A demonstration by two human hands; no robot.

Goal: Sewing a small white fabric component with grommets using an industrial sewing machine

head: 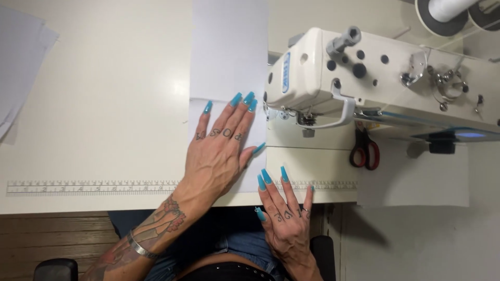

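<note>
A strip of white fabric (pixel 229 57) is laid flat on the cream table (pixel 104 93), just beside the needle end of the white sewing machine (pixel 375 83), and runs from the far edge of the table down to the near edge. The left hand (pixel 221 151) is pressed flat on the near part of this fabric, fingers spread wide and pointing away from the body, with nothing gripped; its fingertips lie close to the machine's needle area. The right hand (pixel 286 213) is rested open at the table's near edge, below the machine's head and just beside the fabric's near corner, its fingers spread and touching a ruler strip (pixel 88 187) that is fixed along that edge; nothing is held in it. A pair of red-handled scissors (pixel 364 151) is seen under the machine's arm, well apart from both hands. More pale sheets (pixel 21 67) are lying far from the machine at the table's other side.
</note>
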